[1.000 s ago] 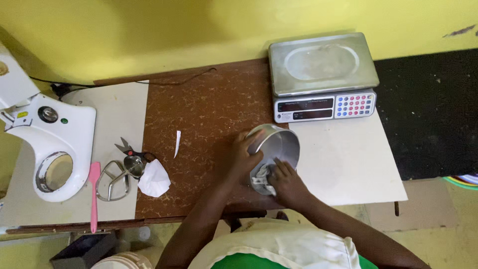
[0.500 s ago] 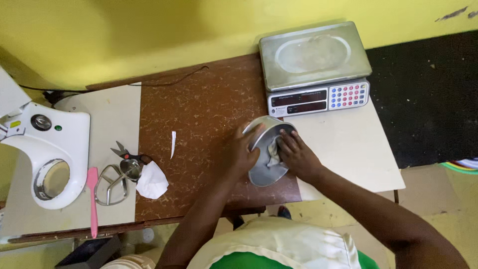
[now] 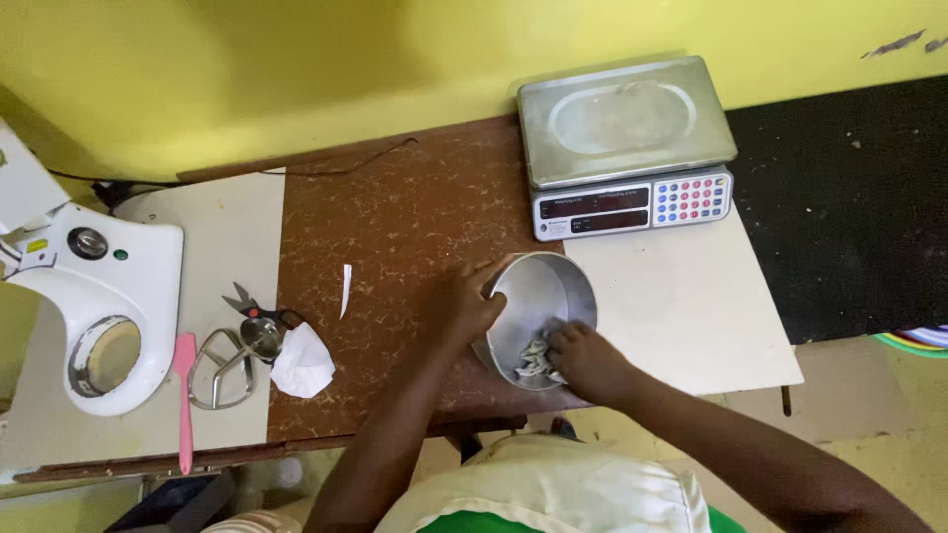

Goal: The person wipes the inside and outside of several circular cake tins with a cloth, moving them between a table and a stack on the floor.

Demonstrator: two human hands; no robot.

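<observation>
My left hand (image 3: 464, 308) grips the left rim of the round, shiny metal cake pan (image 3: 541, 318), fingers curled over the edge, and holds the pan tilted so its open face turns up and toward me. The pan sits at the near edge of the mottled brown tabletop (image 3: 395, 247), where that surface meets the cream-coloured board (image 3: 681, 306) on the right. My right hand (image 3: 585, 357) reaches into the pan from the near right, fingers bent and pressed on a small crumpled piece of pale paper (image 3: 533, 357) against the pan's inner floor; the hand grasps or pins this paper, and I cannot tell which. Just beyond the pan, on the far side, stands a grey digital weighing scale with a steel platform and a coloured keypad (image 3: 627, 148). Well apart to the left lie a white crumpled tissue (image 3: 301, 361), a wire mixer beater (image 3: 225, 367) and black-handled scissors (image 3: 247, 302), grouped close together. Left of them lies a pink silicone spatula (image 3: 184, 400), lengthwise from far to near. At the far left stands a white stand mixer (image 3: 99, 296), its head tilted back. A thin white paper strip (image 3: 346, 289) lies on the brown tabletop between the scissors and the pan.
</observation>
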